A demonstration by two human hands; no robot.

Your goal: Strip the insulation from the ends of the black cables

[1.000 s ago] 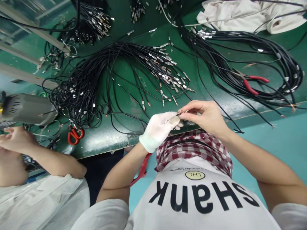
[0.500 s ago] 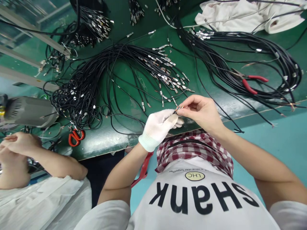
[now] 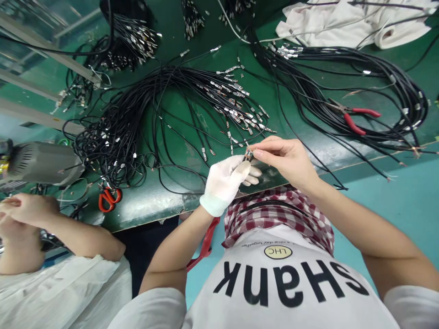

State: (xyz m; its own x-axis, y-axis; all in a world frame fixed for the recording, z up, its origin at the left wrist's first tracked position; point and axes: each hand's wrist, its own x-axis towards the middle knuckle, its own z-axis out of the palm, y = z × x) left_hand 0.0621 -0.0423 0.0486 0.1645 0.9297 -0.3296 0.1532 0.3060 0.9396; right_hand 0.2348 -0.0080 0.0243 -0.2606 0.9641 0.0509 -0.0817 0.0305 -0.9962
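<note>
Pinching left hand: gloved left hand (image 3: 222,180), thumb and forefinger closed on a few dark wire ends (image 3: 248,155), the remaining fingers loosely curled
Bare hand: right hand (image 3: 288,160), thumb and forefinger squeezed together on the tips of the same wire ends, just beside the glove
Wire ends: between the two sets of fingers, poking up past the glove; metal glints there, too small to make out in detail
Counter: green counter (image 3: 146,196) underneath, the fingers over it near its front edge
Terminals: black wires tipped with silver terminals (image 3: 236,109) just beyond the fingers, trailing back into a tangle on their left
Pliers: red-handled pliers (image 3: 346,109) right of the fingers, lying on a coil of black cable (image 3: 411,91)
Scissors: orange-handled scissors (image 3: 111,199), well left of the fingers
Cloth: white cloth (image 3: 315,23) well beyond the fingers, behind the coil
Co-worker: another person's hands (image 3: 30,208), farthest left of the fingers, held close together
</note>
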